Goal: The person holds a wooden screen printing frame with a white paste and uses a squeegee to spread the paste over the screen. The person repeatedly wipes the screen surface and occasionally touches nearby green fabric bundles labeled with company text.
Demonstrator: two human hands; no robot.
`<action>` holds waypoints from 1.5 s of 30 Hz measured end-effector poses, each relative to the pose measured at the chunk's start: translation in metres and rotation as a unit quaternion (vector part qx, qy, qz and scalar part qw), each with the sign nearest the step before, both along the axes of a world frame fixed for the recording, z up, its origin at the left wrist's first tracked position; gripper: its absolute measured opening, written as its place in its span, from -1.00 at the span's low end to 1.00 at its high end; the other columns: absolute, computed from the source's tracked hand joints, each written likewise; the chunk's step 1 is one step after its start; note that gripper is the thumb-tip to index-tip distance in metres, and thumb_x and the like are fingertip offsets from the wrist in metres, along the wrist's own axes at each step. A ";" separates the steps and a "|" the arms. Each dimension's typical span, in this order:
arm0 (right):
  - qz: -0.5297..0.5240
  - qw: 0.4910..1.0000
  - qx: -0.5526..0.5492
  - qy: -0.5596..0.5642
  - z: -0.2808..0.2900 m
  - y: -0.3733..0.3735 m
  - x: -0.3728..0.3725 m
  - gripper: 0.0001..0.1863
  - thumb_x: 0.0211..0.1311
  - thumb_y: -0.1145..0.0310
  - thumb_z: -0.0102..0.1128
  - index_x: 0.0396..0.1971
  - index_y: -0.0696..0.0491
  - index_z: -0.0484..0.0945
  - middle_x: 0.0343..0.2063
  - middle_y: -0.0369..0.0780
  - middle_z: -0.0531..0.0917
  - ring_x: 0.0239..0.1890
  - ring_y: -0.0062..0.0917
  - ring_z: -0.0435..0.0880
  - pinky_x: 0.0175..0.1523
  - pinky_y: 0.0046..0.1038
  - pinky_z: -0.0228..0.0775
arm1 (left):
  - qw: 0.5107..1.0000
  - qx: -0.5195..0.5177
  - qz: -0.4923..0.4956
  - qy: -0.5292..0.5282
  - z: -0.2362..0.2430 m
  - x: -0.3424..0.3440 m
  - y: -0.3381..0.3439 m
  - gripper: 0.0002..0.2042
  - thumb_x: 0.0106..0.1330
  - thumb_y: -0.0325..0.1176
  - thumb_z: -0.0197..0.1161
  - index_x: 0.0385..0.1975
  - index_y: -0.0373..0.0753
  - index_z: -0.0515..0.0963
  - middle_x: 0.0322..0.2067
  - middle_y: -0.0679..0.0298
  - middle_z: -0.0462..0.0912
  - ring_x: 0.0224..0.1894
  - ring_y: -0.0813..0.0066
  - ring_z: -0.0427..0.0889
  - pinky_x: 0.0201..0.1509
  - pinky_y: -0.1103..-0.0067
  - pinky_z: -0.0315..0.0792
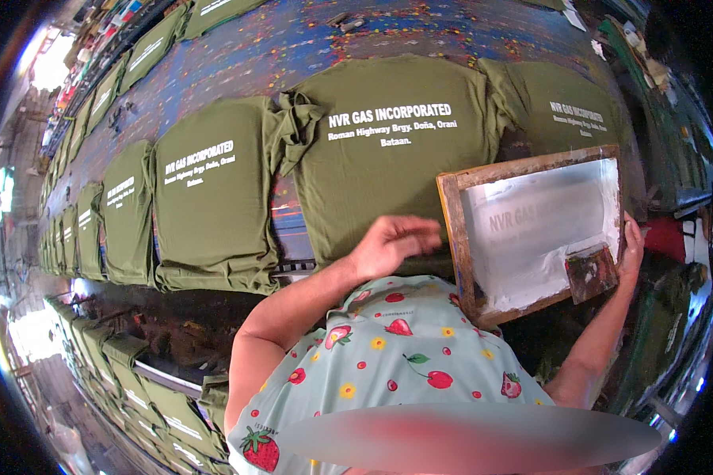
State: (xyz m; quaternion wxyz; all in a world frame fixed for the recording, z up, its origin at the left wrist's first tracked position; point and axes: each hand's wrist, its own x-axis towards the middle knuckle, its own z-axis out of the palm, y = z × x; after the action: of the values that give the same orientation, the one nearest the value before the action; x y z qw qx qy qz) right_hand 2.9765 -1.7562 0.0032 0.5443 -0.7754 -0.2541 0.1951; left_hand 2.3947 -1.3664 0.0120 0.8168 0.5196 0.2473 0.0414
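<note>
A wooden silk-screen frame (450, 229) is tilted in front of my body on the right, its mesh (523, 261) coated white with faint lettering. My right hand (632, 247) grips the frame's right side. Inside the frame's lower right corner leans a dark, paint-stained squeegee (590, 275). Just left of the frame, my left hand (398, 242) hovers with loosely bent fingers and nothing in them, apart from the wood. Beneath and beyond it lies an olive green T-shirt (388, 170) spread flat, with white print across its upper part.
More printed olive shirts, such as one shirt (210, 214) to the left and another (570, 107) at the right, line the long paint-spotted blue table (309, 51). A second row of shirts (178, 408) runs along the lower left. Dark racks (657, 119) stand at the right.
</note>
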 end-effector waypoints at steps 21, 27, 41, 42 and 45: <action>-0.025 0.999 0.014 0.014 0.029 -0.024 -0.063 -0.51 0.66 0.17 0.23 0.33 0.22 0.67 0.21 -0.22 0.75 0.26 -0.49 0.66 0.46 -0.40 0.38 | 0.526 0.801 0.115 0.262 -0.063 -0.033 0.210 0.00 0.60 0.41 -0.06 0.65 -0.48 0.13 0.66 -0.21 0.13 0.70 -0.28 0.07 0.75 -0.03 -0.03; -0.029 0.999 -0.031 -0.032 0.024 -0.040 -0.070 -0.49 0.64 0.12 0.24 0.31 0.20 0.68 0.20 -0.23 0.76 0.25 -0.49 0.67 0.47 -0.41 0.36 | 0.592 0.756 0.025 0.277 -0.056 -0.009 0.182 -0.01 0.58 0.45 -0.06 0.68 -0.35 0.15 0.70 -0.14 0.08 0.73 -0.30 -0.04 0.76 -0.07 -0.11; -0.057 0.998 -0.020 0.002 -0.014 -0.062 -0.040 -0.52 0.66 0.18 0.21 0.32 0.21 0.68 0.23 -0.21 0.75 0.28 -0.49 0.66 0.49 -0.38 0.36 | 0.563 0.775 -0.008 0.285 -0.077 0.094 0.172 0.06 0.53 0.51 -0.06 0.69 -0.37 0.11 0.71 -0.08 0.06 0.75 -0.18 -0.05 0.79 -0.04 -0.16; -0.048 0.999 -0.023 -0.004 -0.015 -0.063 -0.038 -0.51 0.66 0.16 0.20 0.33 0.21 0.67 0.23 -0.21 0.75 0.28 -0.49 0.66 0.49 -0.38 0.36 | 0.563 0.777 -0.013 0.282 -0.079 0.103 0.170 0.06 0.53 0.52 -0.07 0.69 -0.36 0.10 0.71 -0.07 0.05 0.75 -0.18 -0.05 0.79 -0.04 -0.17; -0.045 0.999 -0.025 -0.007 -0.021 -0.066 -0.032 -0.49 0.67 0.14 0.19 0.34 0.22 0.66 0.23 -0.20 0.75 0.27 -0.48 0.65 0.49 -0.37 0.35 | 0.564 0.781 -0.019 0.269 -0.085 0.127 0.167 0.07 0.53 0.53 -0.11 0.70 -0.35 0.09 0.72 -0.08 0.04 0.75 -0.20 -0.06 0.78 -0.07 -0.18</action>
State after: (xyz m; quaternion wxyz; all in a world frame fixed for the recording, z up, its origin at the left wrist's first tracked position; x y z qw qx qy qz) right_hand 2.9446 -1.8221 -0.0179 0.5309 -0.8009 -0.2178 0.1713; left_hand 2.5216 -1.1995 -0.0734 -0.0107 0.9466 0.3165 0.0610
